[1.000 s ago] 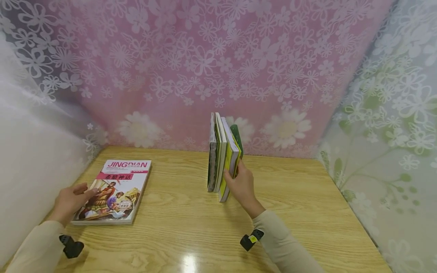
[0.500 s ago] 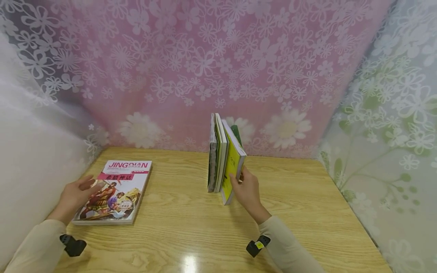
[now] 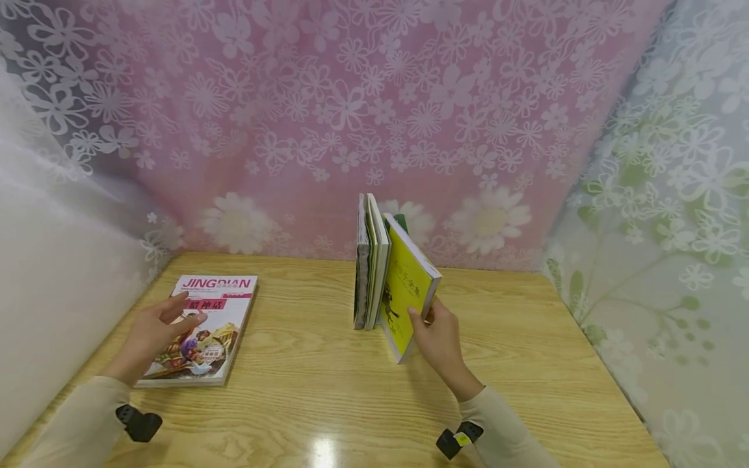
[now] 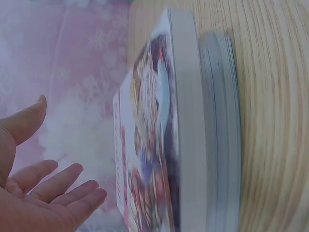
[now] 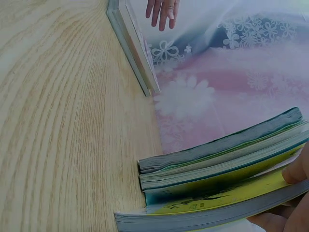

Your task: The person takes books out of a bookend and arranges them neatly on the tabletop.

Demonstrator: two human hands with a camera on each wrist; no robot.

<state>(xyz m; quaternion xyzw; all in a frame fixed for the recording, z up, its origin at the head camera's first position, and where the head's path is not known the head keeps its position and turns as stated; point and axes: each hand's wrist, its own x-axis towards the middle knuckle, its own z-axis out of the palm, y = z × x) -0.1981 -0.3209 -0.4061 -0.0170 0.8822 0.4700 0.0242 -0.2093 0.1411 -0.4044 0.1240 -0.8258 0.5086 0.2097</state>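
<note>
My right hand (image 3: 435,335) pinches a yellow book (image 3: 404,286) by its near edge, thumb on the yellow cover and fingers behind. The book stands on end, angled away from a row of upright books (image 3: 370,273) just to its left. In the right wrist view the yellow book's page edges (image 5: 183,220) show apart from the row at the near end. Over at the left, my left hand (image 3: 155,335) hovers with spread fingers above a flat book with a white and pink cover (image 3: 216,325). The left wrist view shows these fingers holding nothing, and another book (image 4: 222,130) under that one.
The wooden table (image 3: 304,390) carries both groups of books. A pink floral cloth (image 3: 328,130) hangs behind it, and pale fabric walls (image 3: 673,260) stand at the sides. Part of a green book (image 3: 401,222) shows behind the yellow one.
My right hand has drawn the yellow book toward me and to the right, away from the row, turning its cover into view. My left hand has shifted rightward over the flat book.
</note>
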